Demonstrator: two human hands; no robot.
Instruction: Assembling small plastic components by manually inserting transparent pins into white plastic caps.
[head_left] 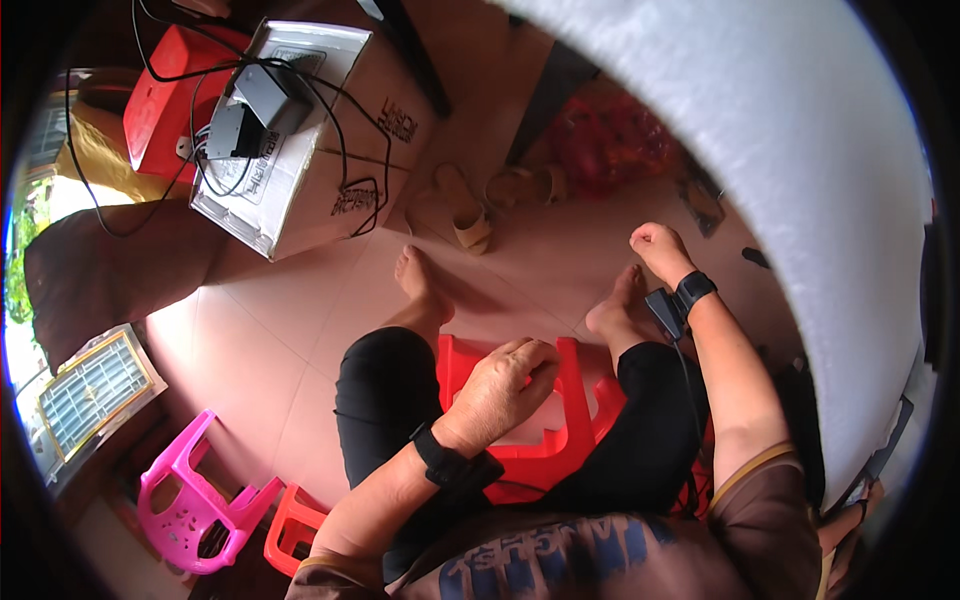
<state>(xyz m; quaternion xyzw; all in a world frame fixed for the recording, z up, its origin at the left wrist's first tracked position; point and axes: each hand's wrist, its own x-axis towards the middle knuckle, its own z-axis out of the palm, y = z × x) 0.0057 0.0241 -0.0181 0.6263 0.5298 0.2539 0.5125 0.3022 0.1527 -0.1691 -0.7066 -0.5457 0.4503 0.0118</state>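
My left hand [503, 392] is closed, its fingers curled in toward the thumb above a red plastic stool [572, 400] between my knees. Whatever it may hold is hidden by the fingers. Farther forward and to the right, my right hand [660, 250] is also closed, above my right foot. Its grip shows nothing that I can name. Each wrist wears a black strap, and a small dark box [664, 312] with a cable sits by the right one. The two hands are well apart.
A large white curved thing [800, 150] fills the upper right. At the upper left, a white carton [375, 130] carries black adapters and cables beside a red box [165, 105]. Sandals [470, 225] and a red bag [610, 140] lie ahead. A pink stool [195, 510] stands lower left.
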